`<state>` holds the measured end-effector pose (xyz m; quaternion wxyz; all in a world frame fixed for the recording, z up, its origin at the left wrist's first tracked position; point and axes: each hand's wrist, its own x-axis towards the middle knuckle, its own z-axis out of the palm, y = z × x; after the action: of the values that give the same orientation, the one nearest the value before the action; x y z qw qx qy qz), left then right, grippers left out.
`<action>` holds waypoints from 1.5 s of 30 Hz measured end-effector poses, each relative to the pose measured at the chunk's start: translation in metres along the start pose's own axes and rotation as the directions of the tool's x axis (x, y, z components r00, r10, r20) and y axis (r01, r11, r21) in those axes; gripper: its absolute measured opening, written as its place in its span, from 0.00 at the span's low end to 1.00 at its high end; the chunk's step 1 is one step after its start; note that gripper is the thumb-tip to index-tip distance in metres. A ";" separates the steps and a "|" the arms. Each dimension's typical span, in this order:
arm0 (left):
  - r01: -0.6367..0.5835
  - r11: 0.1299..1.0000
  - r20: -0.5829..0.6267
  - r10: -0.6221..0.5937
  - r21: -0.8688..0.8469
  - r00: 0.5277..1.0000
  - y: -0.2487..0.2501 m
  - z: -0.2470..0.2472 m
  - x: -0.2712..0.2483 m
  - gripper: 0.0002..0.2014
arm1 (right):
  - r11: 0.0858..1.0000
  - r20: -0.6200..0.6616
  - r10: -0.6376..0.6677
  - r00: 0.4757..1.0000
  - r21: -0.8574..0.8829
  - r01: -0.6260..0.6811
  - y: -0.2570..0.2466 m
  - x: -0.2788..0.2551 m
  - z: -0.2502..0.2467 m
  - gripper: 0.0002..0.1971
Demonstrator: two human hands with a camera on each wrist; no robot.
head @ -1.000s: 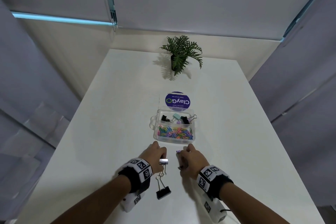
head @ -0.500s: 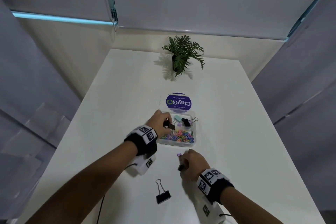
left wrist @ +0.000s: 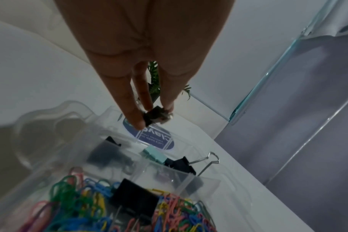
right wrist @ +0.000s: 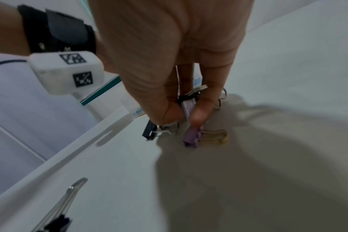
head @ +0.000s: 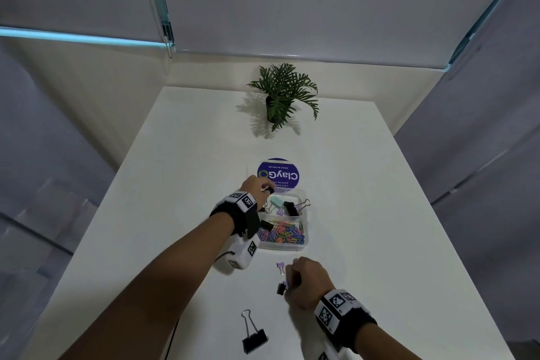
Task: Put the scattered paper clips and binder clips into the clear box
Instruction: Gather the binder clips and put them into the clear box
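The left hand (head: 255, 188) hangs over the far compartment of the clear box (head: 304, 245), its fingertips (left wrist: 138, 122) pinching a small black binder clip (left wrist: 156, 116) above the binder clips already lying there; the near compartment holds the coloured paper clips (head: 287, 235). I judge this to be the drop step: the fingers only need to part so the clip falls inside. A large black binder clip (head: 253, 337) lies loose on the table (head: 380, 242) nearest the person, between the two arms. Further right, the right hand (head: 306, 282) is down on the table, fingers curled round a purple clip (right wrist: 187, 108) and a dark one (right wrist: 149, 131), beside another purple clip (head: 280, 265) lying loose. Next it likely gathers that one, then carries the handful to the box
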<state>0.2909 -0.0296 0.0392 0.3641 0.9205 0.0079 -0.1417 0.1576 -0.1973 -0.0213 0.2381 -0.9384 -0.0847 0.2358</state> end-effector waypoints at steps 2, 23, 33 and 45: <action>0.034 0.999 0.047 -0.035 0.029 0.998 -0.002 0.001 -0.001 0.16 | 1.000 -0.003 0.008 1.000 0.021 -0.008 0.000 -0.001 -0.002 0.16; 0.068 0.860 -0.048 -0.051 0.506 0.998 -0.022 0.040 -0.051 0.23 | 0.887 -0.310 0.106 0.945 0.459 0.051 -0.051 0.065 -0.099 0.13; 0.152 0.872 -0.077 -0.132 0.466 0.988 -0.027 0.045 -0.040 0.20 | 0.853 -0.250 0.210 0.945 0.520 -0.052 -0.051 0.119 -0.095 0.13; 0.177 0.872 -0.136 -0.128 0.456 0.982 -0.025 0.054 -0.035 0.21 | 0.857 -0.277 0.100 0.956 0.512 0.059 -0.033 0.094 -0.098 0.20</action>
<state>0.2401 -0.0448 -0.0057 0.1189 0.9834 0.0648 -0.1209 0.2857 -0.1822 0.0328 0.4876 -0.8656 0.0280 0.1103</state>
